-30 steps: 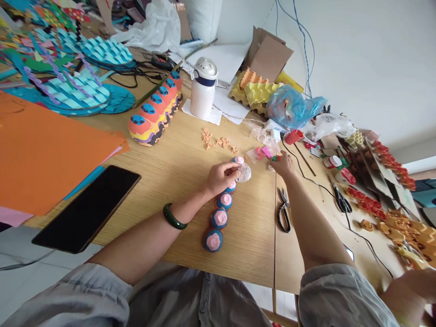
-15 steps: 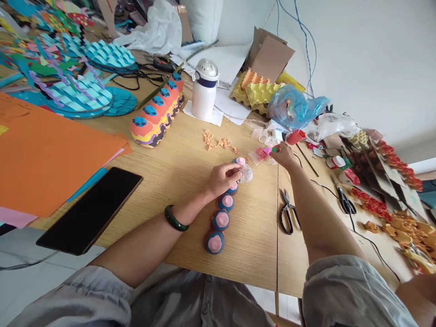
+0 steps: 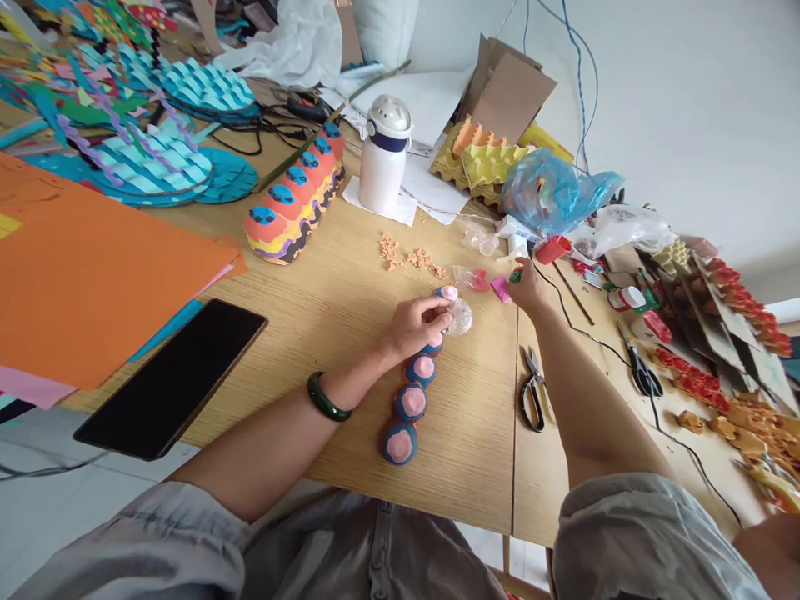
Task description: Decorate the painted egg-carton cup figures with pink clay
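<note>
My left hand (image 3: 417,327) is closed on a small clear plastic piece (image 3: 460,317), over the upper part of a row of blue bumps with pink tops (image 3: 413,402). My right hand (image 3: 526,286) reaches farther out, its fingertips together at a small green thing (image 3: 516,275), partly hidden by the fingers. Just left of those fingertips lies a pink piece (image 3: 501,288), with a clear packet holding something red (image 3: 478,281) beside it. A red cup (image 3: 553,249) lies on its side beyond my right hand.
Scissors (image 3: 532,392) lie below my right forearm's left side. A black phone (image 3: 172,379) and orange sheets (image 3: 106,275) are at left. A white bottle (image 3: 382,154) and a painted orange carton (image 3: 297,196) stand behind. A person's hand (image 3: 772,546) shows at lower right.
The view has shifted slightly. The pink piece now lies apart from the clear packet, nearer my right hand. My left hand keeps its hold on the clear plastic.
</note>
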`<action>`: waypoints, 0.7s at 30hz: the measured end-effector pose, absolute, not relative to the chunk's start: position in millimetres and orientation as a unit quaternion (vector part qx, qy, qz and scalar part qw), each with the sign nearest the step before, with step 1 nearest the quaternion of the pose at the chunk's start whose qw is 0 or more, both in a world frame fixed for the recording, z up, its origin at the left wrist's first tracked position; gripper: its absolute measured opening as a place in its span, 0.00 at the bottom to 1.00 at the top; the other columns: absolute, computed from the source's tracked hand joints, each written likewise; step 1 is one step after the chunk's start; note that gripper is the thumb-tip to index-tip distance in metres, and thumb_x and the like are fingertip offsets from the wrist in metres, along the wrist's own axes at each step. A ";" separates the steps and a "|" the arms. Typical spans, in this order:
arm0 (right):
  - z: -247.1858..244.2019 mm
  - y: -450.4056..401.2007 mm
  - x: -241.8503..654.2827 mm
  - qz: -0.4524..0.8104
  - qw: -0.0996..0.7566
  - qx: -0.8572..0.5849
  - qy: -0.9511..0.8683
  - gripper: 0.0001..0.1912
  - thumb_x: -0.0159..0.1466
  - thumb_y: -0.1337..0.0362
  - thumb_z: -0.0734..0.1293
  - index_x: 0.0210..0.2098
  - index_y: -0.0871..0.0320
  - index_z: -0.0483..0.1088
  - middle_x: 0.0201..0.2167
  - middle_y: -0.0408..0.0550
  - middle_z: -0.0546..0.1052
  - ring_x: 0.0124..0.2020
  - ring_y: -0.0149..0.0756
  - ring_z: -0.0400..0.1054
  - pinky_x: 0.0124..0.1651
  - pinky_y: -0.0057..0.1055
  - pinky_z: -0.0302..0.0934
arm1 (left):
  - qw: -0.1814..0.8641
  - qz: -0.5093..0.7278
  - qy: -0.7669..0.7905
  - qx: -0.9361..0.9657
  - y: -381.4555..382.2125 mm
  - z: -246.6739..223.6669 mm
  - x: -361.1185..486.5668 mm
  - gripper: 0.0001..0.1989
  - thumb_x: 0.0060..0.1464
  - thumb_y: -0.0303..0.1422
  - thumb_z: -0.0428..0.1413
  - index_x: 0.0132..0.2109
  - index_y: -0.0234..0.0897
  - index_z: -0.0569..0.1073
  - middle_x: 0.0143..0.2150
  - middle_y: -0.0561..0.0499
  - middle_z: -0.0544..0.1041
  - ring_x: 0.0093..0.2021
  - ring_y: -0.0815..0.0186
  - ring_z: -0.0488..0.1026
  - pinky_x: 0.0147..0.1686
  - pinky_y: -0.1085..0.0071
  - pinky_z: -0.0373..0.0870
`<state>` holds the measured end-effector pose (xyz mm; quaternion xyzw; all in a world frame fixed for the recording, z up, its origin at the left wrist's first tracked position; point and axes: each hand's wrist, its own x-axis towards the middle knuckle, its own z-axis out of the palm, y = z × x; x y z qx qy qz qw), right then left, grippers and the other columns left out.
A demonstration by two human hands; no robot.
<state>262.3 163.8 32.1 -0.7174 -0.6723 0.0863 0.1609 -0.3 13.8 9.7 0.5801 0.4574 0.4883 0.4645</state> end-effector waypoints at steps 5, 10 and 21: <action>46.1 163.8 263.6 0.145 0.190 -0.701 -0.672 0.30 0.48 0.73 0.66 0.52 0.57 0.73 0.45 0.52 0.77 0.44 0.45 0.70 0.51 0.43 0.65 | 0.476 0.494 0.448 0.574 15.2 7.0 0.3 0.13 0.56 0.34 0.58 0.44 0.33 0.82 0.38 0.47 0.84 0.39 0.62 0.80 0.40 0.70 0.76; 50.3 161.7 260.1 0.246 0.210 -0.701 -0.635 0.26 0.51 0.72 0.67 0.50 0.60 0.74 0.36 0.50 0.79 0.34 0.40 0.72 0.40 0.39 0.69 | 0.486 0.497 0.445 0.565 15.2 6.4 0.5 0.14 0.56 0.34 0.58 0.46 0.33 0.81 0.40 0.46 0.85 0.41 0.62 0.80 0.41 0.70 0.76; 59.1 153.4 259.5 0.303 0.221 -0.648 -0.663 0.33 0.54 0.75 0.64 0.60 0.60 0.69 0.51 0.58 0.81 0.44 0.44 0.77 0.48 0.44 0.72 | 0.488 0.502 0.442 0.561 15.7 6.0 1.1 0.14 0.56 0.35 0.58 0.45 0.32 0.81 0.38 0.46 0.84 0.38 0.63 0.80 0.40 0.70 0.75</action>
